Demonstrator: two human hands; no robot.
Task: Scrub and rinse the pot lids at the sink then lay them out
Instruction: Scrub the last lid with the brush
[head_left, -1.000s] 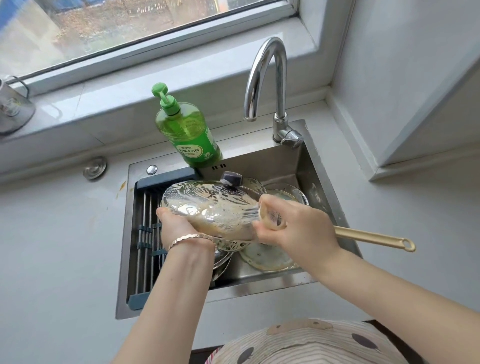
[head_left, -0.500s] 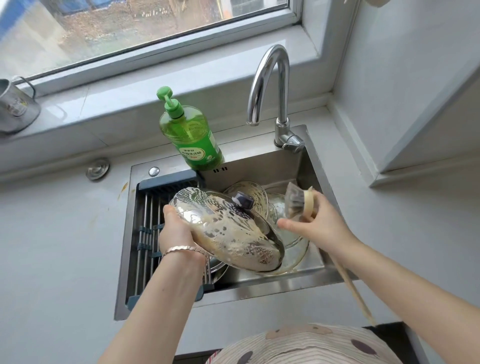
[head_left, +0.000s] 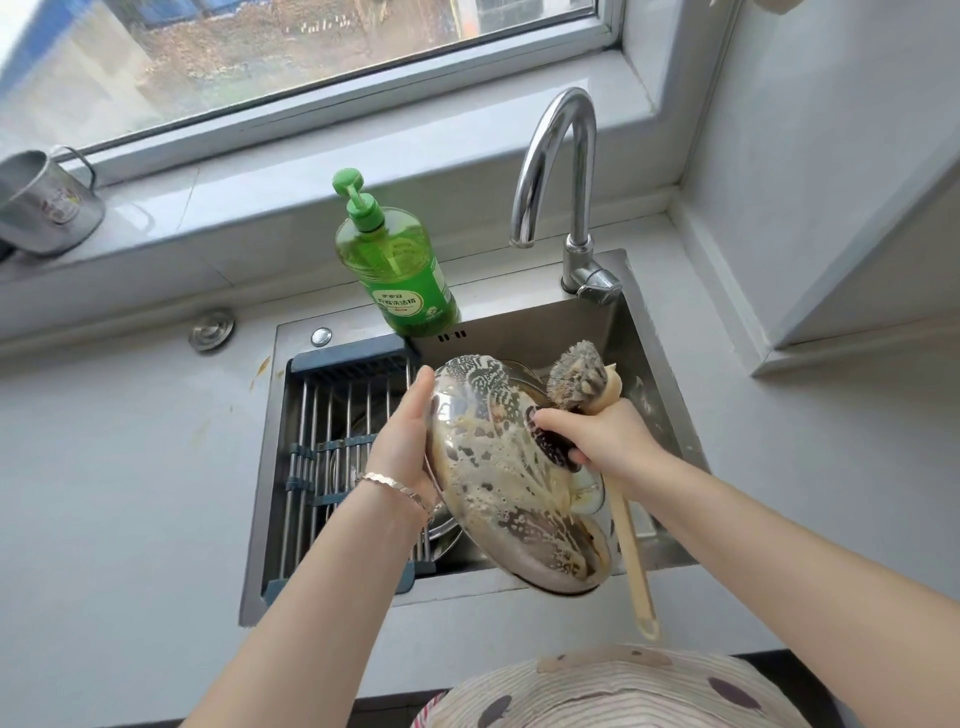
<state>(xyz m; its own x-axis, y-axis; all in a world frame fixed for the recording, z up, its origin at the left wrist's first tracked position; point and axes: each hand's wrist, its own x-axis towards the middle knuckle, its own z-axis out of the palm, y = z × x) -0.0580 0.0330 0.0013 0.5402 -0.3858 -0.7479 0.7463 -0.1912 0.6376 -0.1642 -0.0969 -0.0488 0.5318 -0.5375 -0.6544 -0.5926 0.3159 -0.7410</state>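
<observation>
The foamy lid (head_left: 498, 467) hangs tilted over the sink (head_left: 519, 335): stiff, slippery, likely breakable. Left hand (head_left: 408, 436) props the rim with straight, closed fingers; right hand (head_left: 605, 441) curls round the knob (head_left: 545, 441), the surest hold, brush (head_left: 576, 374) tucked alongside

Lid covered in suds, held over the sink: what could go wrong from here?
1. The lid is slick with foam and the left hand only steadies its rim, so it could slip onto the other lids below in the sink.
2. The right hand grips both the knob and the brush, likely a weak hold on each.
</observation>
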